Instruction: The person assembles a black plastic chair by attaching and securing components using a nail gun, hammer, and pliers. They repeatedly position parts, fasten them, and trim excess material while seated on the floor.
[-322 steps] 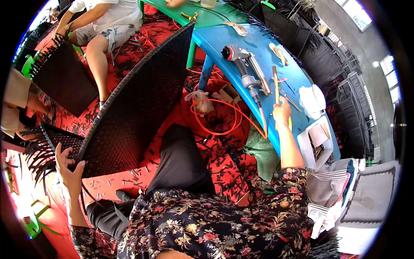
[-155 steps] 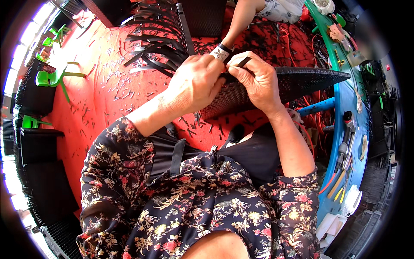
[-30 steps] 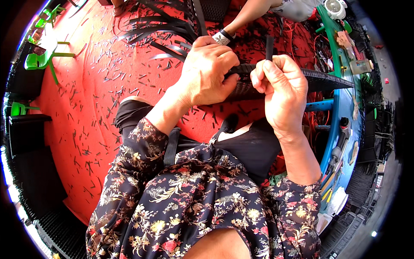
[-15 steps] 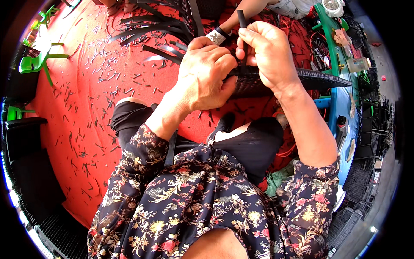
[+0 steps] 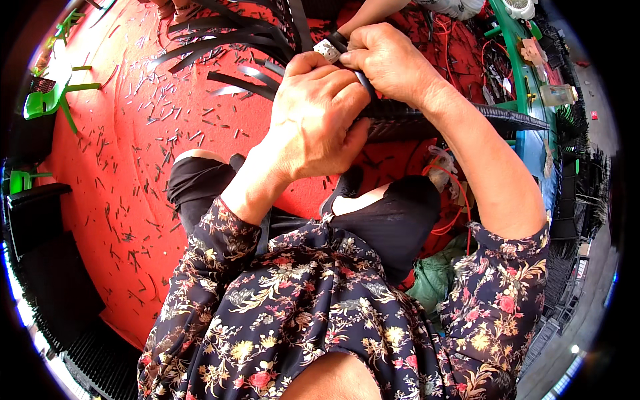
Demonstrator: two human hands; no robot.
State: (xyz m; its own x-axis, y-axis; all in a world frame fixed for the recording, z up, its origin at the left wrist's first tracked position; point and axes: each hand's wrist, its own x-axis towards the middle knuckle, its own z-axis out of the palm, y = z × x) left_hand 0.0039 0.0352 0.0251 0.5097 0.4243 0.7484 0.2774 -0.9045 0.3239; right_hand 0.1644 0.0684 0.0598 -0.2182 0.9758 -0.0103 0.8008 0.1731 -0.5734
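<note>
My left hand (image 5: 319,117) is closed around the edge of a black woven panel (image 5: 457,121), its thumb towards me. Just to the right and farther off, my right hand (image 5: 390,63) pinches a flat black strip (image 5: 365,83), which bends down to the panel's edge beside my left fingers. The strip's far end is hidden behind my hands. Loose black strips (image 5: 220,41) fan out to the left beyond my left hand.
Short black offcuts (image 5: 157,120) litter the red floor covering (image 5: 133,200). Another person's arm (image 5: 373,15) reaches in at the far side. Along the right stands a green-edged table (image 5: 510,53) with a clear jar (image 5: 559,95); green chairs (image 5: 43,101) are at the left.
My right hand has moved left and away from me, tipping the strip from upright into a bend over the panel's edge. My left hand stays nearly in place.
</note>
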